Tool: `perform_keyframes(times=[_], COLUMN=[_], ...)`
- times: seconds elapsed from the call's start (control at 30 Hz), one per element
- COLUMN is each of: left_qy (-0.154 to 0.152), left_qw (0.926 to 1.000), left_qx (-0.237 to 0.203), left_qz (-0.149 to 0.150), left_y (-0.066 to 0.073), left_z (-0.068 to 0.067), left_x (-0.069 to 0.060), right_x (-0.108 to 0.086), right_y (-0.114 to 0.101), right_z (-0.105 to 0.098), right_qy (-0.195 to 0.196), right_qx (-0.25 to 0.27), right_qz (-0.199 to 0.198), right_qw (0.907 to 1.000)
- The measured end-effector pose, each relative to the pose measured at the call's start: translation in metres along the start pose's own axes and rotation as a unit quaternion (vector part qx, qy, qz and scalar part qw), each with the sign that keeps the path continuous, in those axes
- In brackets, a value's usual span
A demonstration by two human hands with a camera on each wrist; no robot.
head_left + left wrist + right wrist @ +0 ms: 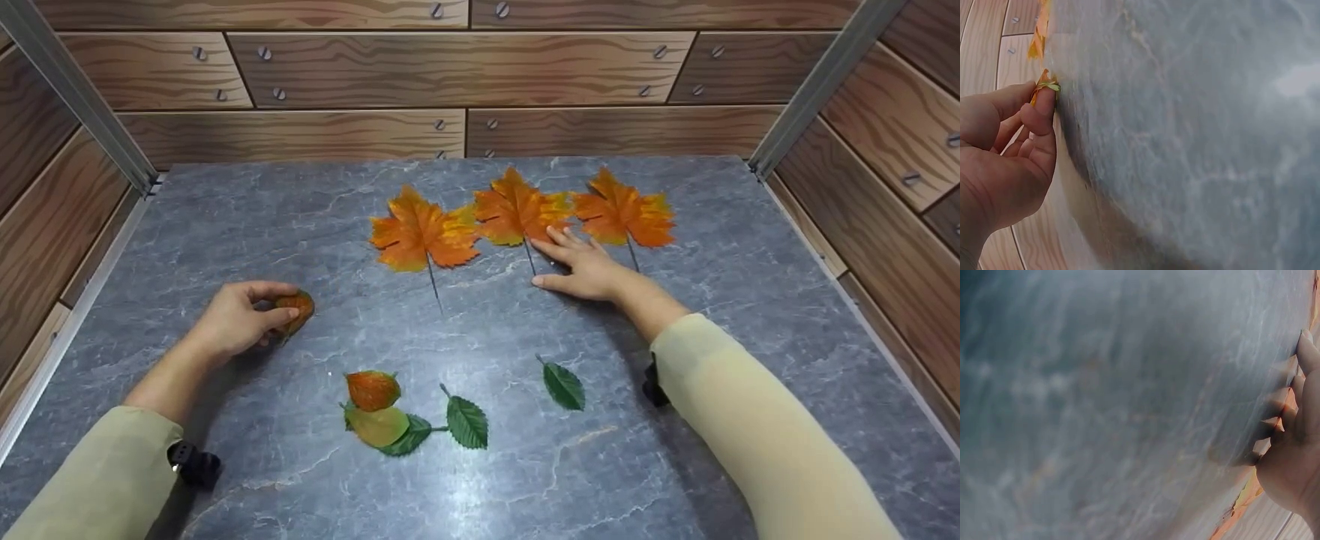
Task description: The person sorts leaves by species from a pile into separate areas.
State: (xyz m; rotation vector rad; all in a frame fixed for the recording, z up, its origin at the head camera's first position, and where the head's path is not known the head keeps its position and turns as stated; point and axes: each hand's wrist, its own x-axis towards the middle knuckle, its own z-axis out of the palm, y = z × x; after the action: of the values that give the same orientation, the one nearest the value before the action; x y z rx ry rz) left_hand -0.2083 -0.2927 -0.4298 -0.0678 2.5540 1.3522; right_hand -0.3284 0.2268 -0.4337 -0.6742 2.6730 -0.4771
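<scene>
In the head view, the left hand point(236, 319) pinches a small orange-green leaf point(301, 309) over the table's left part; the left wrist view shows this leaf point(1045, 85) between thumb and fingers of that hand point(1010, 140). With fingers spread, the right hand point(585, 266) lies at the lower edge of the middle orange maple leaf point(517, 206), holding nothing. Another maple leaf point(424, 232) is to its left, and a third point(626, 210) to its right. The right wrist view shows the right hand point(1297, 433) at its edge.
Nearer the front of the marbled table point(247, 450) lie a red-orange leaf point(373, 390), a yellow-green leaf point(381, 426) and a green leaf point(411, 439) overlapping. Two separate green leaves point(466, 421) point(562, 386) are to their right. Wood-patterned panels point(465, 71) stand around the table.
</scene>
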Motion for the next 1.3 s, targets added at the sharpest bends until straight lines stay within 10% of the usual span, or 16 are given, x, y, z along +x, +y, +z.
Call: perform_keyframes(times=[0.73,1.3], left_qy=[0.021,0.081], left_qw=[0.9953,0.9584], left_qx=[0.078,0.218], left_qz=[0.053,0.165], left_y=[-0.003,-0.002], left_z=[-0.002,0.013], left_x=[0.003,-0.005], right_x=[0.000,0.000], right_y=[0.001,0.001], right_z=[0.000,-0.001], right_qy=[-0.003,-0.008], right_qx=[0.001,-0.002], right_qz=[0.007,0.003], right_qw=[1.0000,1.0000])
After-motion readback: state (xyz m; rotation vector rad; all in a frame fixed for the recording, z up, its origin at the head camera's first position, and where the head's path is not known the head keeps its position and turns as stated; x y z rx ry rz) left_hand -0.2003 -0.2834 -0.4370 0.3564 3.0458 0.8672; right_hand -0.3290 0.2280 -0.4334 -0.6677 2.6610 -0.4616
